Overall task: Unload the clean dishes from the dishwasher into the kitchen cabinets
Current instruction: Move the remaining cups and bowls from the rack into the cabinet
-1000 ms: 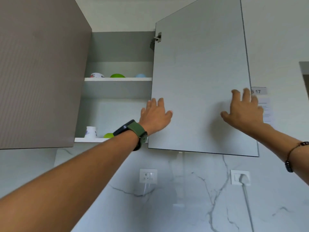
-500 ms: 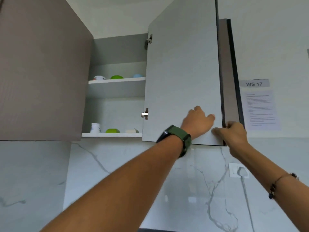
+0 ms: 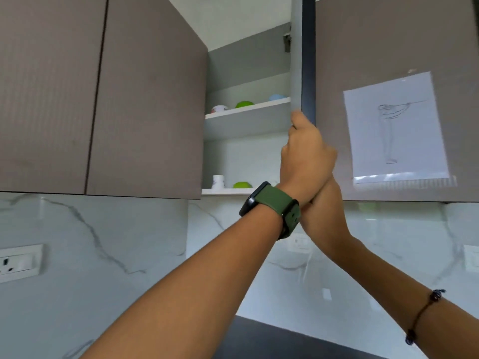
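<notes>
Cabinets (image 3: 103, 94) in grey-brown fill the upper part of the view, hung above a white marble-look backsplash (image 3: 116, 255). One cabinet door (image 3: 388, 47) on the right stands partly open, its dark edge (image 3: 308, 60) facing the camera, with a sheet of paper (image 3: 394, 125) bearing a line drawing taped to its front. Between the doors the open cabinet shows two shelves. The upper shelf (image 3: 246, 110) carries a patterned bowl (image 3: 219, 109), a green bowl (image 3: 244, 104) and a pale blue one (image 3: 277, 97). The lower shelf (image 3: 228, 190) holds a white cup (image 3: 218, 181) and another green bowl (image 3: 242, 185). The left hand (image 3: 305, 156), with a green-strapped watch (image 3: 272, 206) at the wrist, has its fingers curled around the door's edge. The right hand (image 3: 324, 213) lies just behind and under it, touching it; whether its fingers are open or closed cannot be told. A wall socket (image 3: 18, 263) sits at far left.
</notes>
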A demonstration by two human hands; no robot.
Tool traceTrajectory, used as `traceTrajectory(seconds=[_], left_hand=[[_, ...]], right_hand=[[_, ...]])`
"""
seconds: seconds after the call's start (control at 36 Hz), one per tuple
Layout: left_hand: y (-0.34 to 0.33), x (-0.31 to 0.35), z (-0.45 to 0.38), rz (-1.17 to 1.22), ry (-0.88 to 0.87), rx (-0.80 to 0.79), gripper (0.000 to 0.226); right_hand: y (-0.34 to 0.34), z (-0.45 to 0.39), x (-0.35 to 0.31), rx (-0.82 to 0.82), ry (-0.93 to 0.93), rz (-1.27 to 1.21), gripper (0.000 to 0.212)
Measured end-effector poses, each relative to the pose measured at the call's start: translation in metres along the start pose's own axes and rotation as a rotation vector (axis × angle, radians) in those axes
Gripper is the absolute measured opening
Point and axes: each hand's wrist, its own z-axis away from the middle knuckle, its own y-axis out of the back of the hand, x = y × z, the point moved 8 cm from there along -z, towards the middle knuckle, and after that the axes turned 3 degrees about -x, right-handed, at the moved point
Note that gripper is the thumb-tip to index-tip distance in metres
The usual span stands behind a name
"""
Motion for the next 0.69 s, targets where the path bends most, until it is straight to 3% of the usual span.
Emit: traceTrajectory(seconds=[0.14, 0.19, 0.25, 0.28, 0.47, 0.58, 0.69], left_hand=[[0.041, -0.048, -0.006, -0.014, -0.025, 0.11, 0.059], [0.058, -0.072, -0.007, -0.025, -0.06, 0.167, 0.058], [0.075, -0.098, -0.008, -0.044, -0.088, 0.22, 0.061], [0.082, -0.112, -0.009, -0.063, -0.1, 0.247, 0.061], [0.116, -0.238, -0.034, -0.34, -0.106, 0.348, 0.055], [0.118, -0.31, -0.051, -0.376, -0.029, 0.357, 0.055], [0.11, -0.352, -0.069, -0.391, -0.09, 0.375, 0.056]], right_hand=[[-0.061, -0.011, 0.008, -0.104, 0.118, -0.038, 0.034], [-0.079, -0.013, 0.002, -0.086, 0.36, 0.344, 0.045], [-0.105, -0.023, 0.032, -0.153, 0.444, 0.684, 0.077], [-0.116, -0.026, 0.041, -0.148, 0.464, 0.825, 0.082], [-0.183, -0.071, 0.121, -0.165, 0.653, 1.323, 0.072], [-0.207, -0.1, 0.162, -0.158, 0.679, 1.404, 0.08], [-0.217, -0.119, 0.191, -0.096, 0.784, 1.425, 0.069]])
